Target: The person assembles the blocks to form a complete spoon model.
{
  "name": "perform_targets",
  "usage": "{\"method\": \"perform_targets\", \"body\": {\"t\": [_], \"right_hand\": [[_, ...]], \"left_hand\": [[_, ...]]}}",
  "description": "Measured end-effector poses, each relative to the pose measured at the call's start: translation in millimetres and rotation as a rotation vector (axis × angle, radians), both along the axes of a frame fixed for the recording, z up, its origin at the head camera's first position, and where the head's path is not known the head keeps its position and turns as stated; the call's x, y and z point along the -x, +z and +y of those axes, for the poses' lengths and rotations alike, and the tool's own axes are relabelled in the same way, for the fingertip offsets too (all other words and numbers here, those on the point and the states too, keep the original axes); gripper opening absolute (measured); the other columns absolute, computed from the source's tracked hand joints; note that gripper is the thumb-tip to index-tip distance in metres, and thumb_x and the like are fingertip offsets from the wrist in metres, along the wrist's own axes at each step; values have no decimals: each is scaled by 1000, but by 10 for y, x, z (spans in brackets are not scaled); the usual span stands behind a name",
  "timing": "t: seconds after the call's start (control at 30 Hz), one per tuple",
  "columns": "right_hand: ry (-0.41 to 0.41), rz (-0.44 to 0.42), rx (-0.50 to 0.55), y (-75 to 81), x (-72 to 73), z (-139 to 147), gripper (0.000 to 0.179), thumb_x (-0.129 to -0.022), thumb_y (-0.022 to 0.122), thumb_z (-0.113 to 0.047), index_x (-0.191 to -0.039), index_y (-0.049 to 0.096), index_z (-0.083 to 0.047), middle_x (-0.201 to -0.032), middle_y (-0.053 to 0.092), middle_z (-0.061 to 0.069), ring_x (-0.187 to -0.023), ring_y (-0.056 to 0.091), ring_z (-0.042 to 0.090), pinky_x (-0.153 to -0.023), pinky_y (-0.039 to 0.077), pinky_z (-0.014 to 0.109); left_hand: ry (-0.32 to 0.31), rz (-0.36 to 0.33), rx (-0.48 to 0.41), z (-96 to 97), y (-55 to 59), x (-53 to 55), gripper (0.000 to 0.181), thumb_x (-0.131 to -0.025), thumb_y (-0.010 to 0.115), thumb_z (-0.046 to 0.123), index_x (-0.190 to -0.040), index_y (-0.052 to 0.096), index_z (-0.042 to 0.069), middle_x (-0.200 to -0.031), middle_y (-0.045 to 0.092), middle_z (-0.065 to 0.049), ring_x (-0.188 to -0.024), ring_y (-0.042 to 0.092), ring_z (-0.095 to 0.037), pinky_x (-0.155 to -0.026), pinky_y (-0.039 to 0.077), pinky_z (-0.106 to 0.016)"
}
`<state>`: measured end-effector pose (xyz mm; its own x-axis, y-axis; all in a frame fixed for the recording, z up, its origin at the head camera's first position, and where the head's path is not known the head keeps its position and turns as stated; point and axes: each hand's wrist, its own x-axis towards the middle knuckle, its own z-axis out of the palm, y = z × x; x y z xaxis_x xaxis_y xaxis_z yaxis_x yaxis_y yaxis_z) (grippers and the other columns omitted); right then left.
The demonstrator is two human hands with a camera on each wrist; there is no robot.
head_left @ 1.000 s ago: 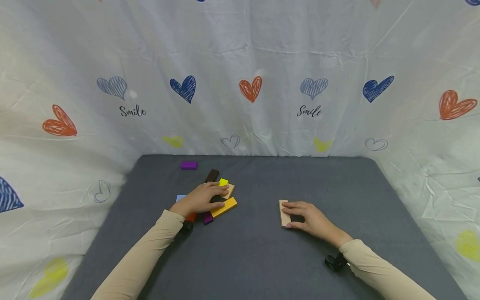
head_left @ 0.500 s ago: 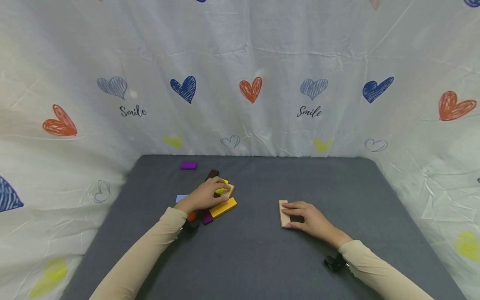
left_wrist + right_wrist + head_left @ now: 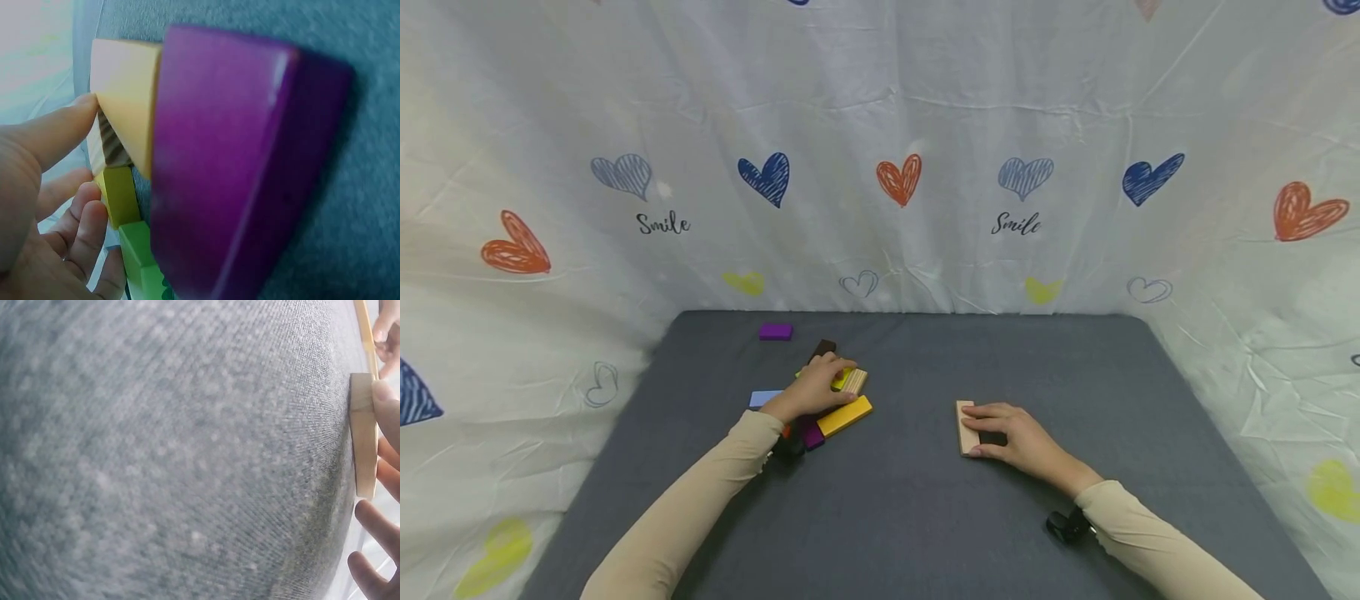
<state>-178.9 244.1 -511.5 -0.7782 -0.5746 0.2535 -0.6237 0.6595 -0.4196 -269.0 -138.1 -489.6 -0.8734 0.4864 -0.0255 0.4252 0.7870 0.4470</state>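
Note:
My left hand (image 3: 815,388) is over a cluster of coloured wooden blocks, thumb and fingers around a plain wooden block (image 3: 854,382) and a yellow block (image 3: 120,197). Whether it pinches either is unclear. In the left wrist view its thumb tip touches the edge of the blocks, beside an orange-yellow block (image 3: 128,87). A purple block (image 3: 219,156) looms close to that camera. On the right, my right hand (image 3: 1018,437) holds a pale wooden block (image 3: 967,428) on the table between thumb and fingers. The right wrist view shows this block (image 3: 364,434) edge-on at the fingertips.
A purple block (image 3: 776,332) lies apart near the table's far edge. Around my left hand are a dark brown block (image 3: 823,347), a light blue block (image 3: 764,399) and a green block (image 3: 140,256). A white curtain (image 3: 955,242) hangs behind the grey table (image 3: 910,517).
My left hand has drawn its fingers together and shifted slightly right over the cluster, uncovering more of the yellow block and the orange-yellow block. My right hand and its block stay put.

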Motion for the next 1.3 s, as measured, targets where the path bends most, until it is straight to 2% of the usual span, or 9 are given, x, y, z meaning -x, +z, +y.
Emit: {"method": "perform_targets", "body": {"t": [0.17,0.37,0.53,0.83,1.1,1.3], "right_hand": [[-3,3,4,1,-10,-3,55,-81,79,-35,-130,66,-16,-140,62,2,-128,58,26,-102,45,52],[-25,-35,-9,-4,-21,1,55,-81,78,-36,-132,65,-18,-142,60,-1,-130,56,25,-104,43,53],[-27,-47,-5,-8,-24,7,56,-82,78,-35,-133,65,-18,-143,59,0,-131,56,26,-105,43,54],[-26,-33,-5,-9,-34,-3,55,-82,78,-35,-133,65,-17,-142,60,1,-130,56,28,-104,43,56],[-18,0,-1,-11,-28,-12,55,-81,79,-34,-131,66,-16,-141,61,2,-128,57,28,-101,45,54],[-28,-38,-7,8,-25,-5,56,-82,78,-35,-133,65,-17,-142,59,0,-131,56,27,-104,44,53]], "left_hand": [[-18,0,5,-23,1,9,56,-89,74,33,-139,57,13,-103,55,-9,-89,40,-20,-73,26,-32],[21,-5,55,-9,10,4,63,-86,76,39,-141,55,16,-108,55,-8,-91,39,-20,-76,28,-34],[33,26,88,11,-1,-5,68,-83,78,44,-141,56,16,-111,55,-8,-93,40,-20,-77,30,-35],[51,76,89,31,-44,-7,67,-80,80,44,-137,59,14,-115,58,-9,-96,44,-22,-79,36,-38],[61,79,93,34,-50,16,65,-80,81,43,-133,59,13,-116,59,-10,-99,46,-24,-81,38,-40],[62,98,106,42,-58,26,67,-79,81,46,-133,60,13,-120,59,-10,-104,48,-26,-84,40,-43]]}}
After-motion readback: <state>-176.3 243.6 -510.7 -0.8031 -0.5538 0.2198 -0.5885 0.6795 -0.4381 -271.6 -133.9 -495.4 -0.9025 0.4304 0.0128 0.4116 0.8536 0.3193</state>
